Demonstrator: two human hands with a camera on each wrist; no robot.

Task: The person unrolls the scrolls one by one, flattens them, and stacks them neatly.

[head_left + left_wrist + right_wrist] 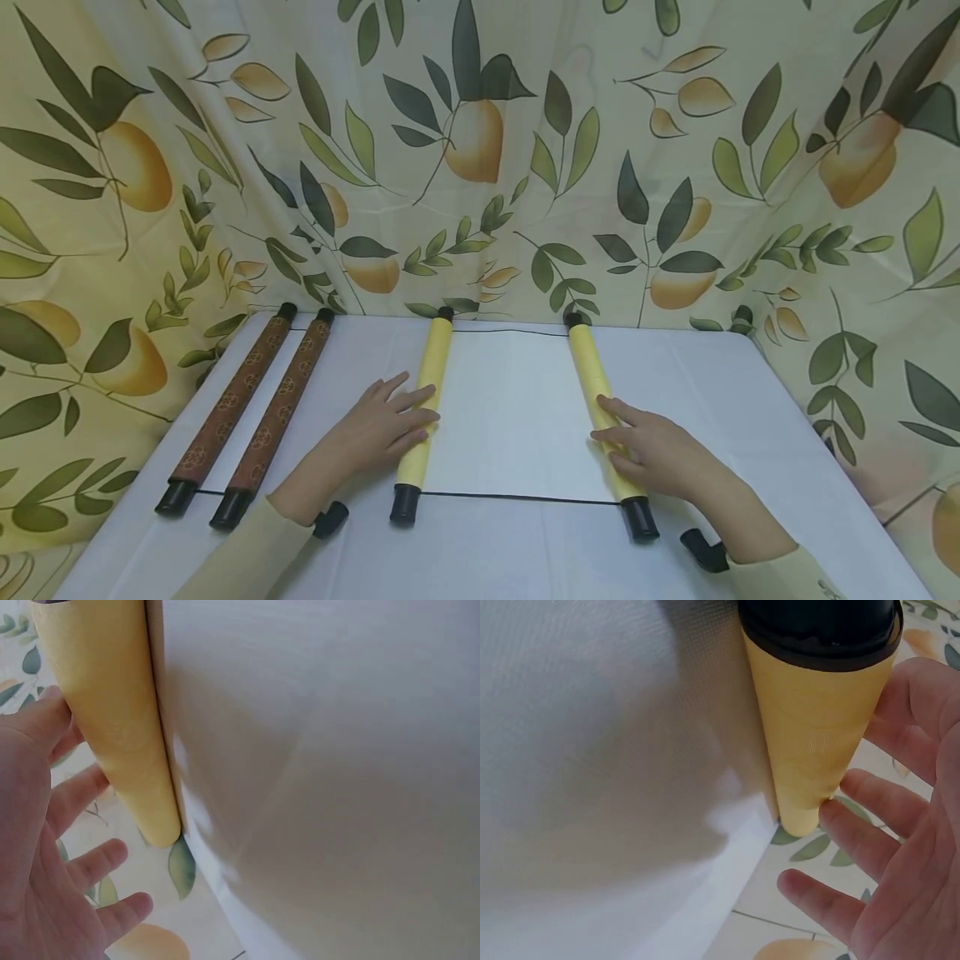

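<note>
A yellow hanging scroll lies partly unrolled on the table in the head view, its pale sheet [517, 417] spread between a left roll [433, 354] and a right roll [587, 358]. Black knobs cap both rolls. My left hand [375, 429] rests on the left roll with its fingers spread across it. On the right roll lie the extended fingers of my right hand [663, 454]. In the left wrist view, thumb and fingertips touch the outer side of the yellow roll [112, 697]. The right wrist view has fingertips against the other yellow roll [810, 735], below its black knob [821, 630].
Left of my left hand, a brown patterned scroll lies with two parallel rolls, one outer [232, 396] and one inner [281, 408]. The white-covered table [750, 433] meets a cloth [525, 208] printed with leaves and fruit. Black devices [703, 550] sit at both wrists.
</note>
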